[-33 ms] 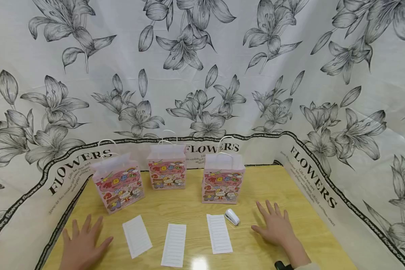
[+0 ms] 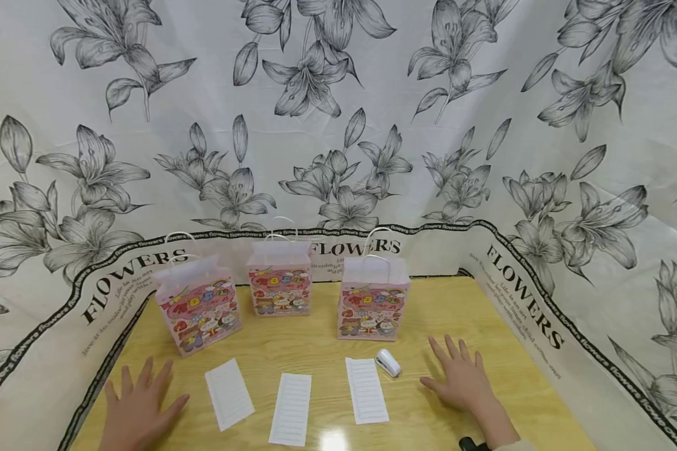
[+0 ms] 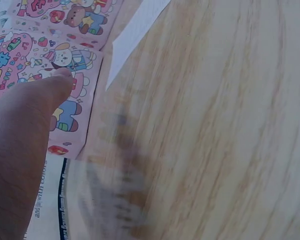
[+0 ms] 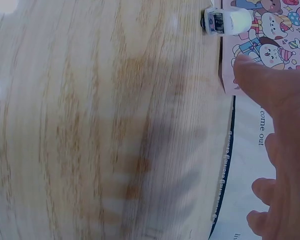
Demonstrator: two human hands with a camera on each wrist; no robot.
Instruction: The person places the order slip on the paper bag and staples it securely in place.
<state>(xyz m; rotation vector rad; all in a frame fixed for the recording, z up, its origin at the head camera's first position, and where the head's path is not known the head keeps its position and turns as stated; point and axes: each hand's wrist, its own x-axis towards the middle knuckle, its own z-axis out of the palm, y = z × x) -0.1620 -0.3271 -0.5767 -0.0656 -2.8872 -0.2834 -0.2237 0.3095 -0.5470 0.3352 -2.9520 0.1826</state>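
Note:
My left hand is spread over the table at the left, holding nothing, with a white paper slip nearest to it. At the right, my right hand is spread too, also free of any object. Between that hand and another lined slip lies a small white stapler, seen end-on in the right wrist view. A third lined slip lies in the middle. Whether either palm touches the wood cannot be told; both wrist views show hand shadows on it.
Three pink cartoon-printed paper bags with white handles stand upright behind the slips: a left bag, a middle bag farther back, and a right bag. White flower-printed cloth surrounds the wooden table at the back and sides.

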